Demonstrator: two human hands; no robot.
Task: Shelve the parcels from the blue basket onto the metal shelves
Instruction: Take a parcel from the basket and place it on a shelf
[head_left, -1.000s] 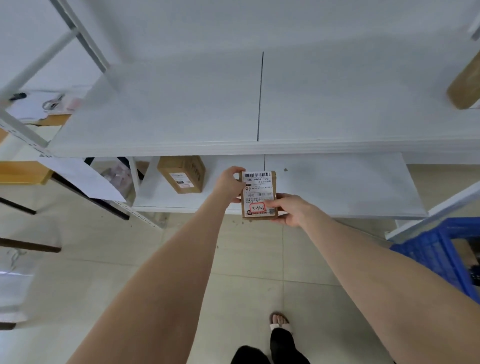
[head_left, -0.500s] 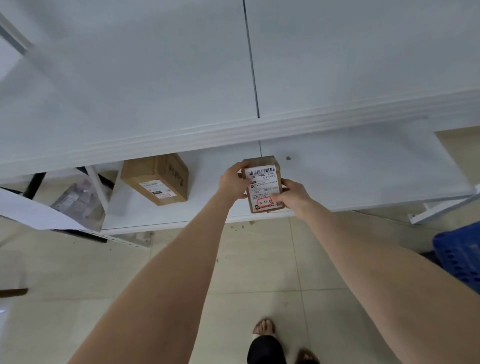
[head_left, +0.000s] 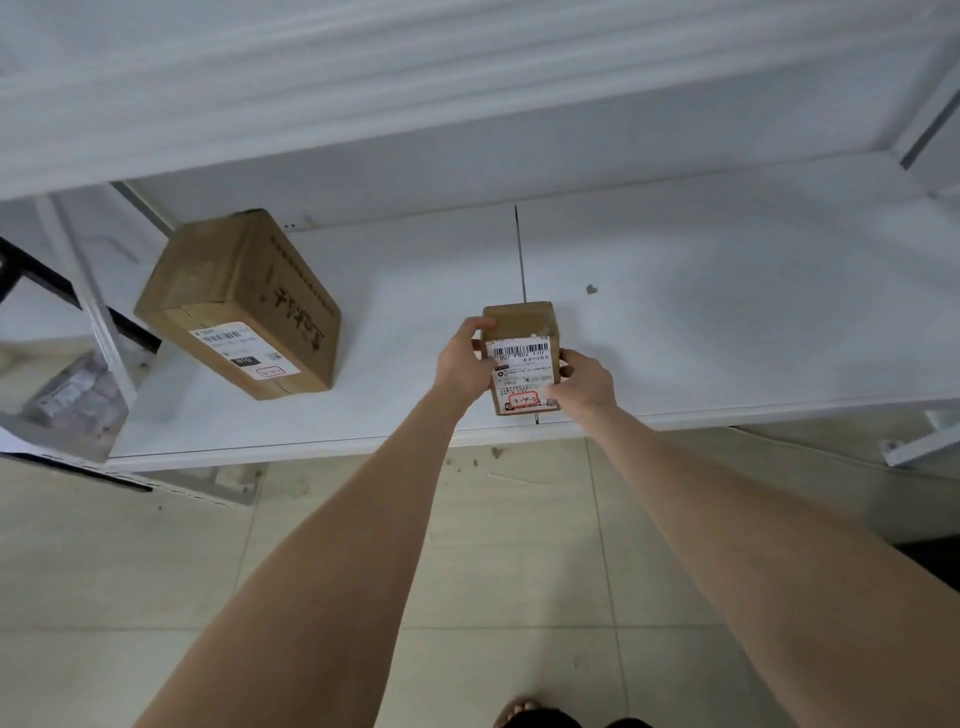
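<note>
Both hands grip one small parcel (head_left: 521, 332) in the middle of the frame. The left hand (head_left: 464, 365) curls round its left side, fingers hooked over the top edge. The right hand (head_left: 586, 381) clasps its right side, with the thumb on the labelled face. The parcel is brown card, upright, with a white barcode label and a red-ringed handwritten mark facing the camera. It sits at the front edge of the lower shelf (head_left: 701, 332), right over the seam between the two shelf panels; I cannot tell whether its base touches the shelf.

Well apart on the same shelf, centre left, lies a bigger box (head_left: 234, 291) with its own label. The upper shelf (head_left: 363, 78) spans the top of the frame. Below is a tiled floor (head_left: 130, 571), and a foot (head_left: 519, 709) shows at the bottom edge.
</note>
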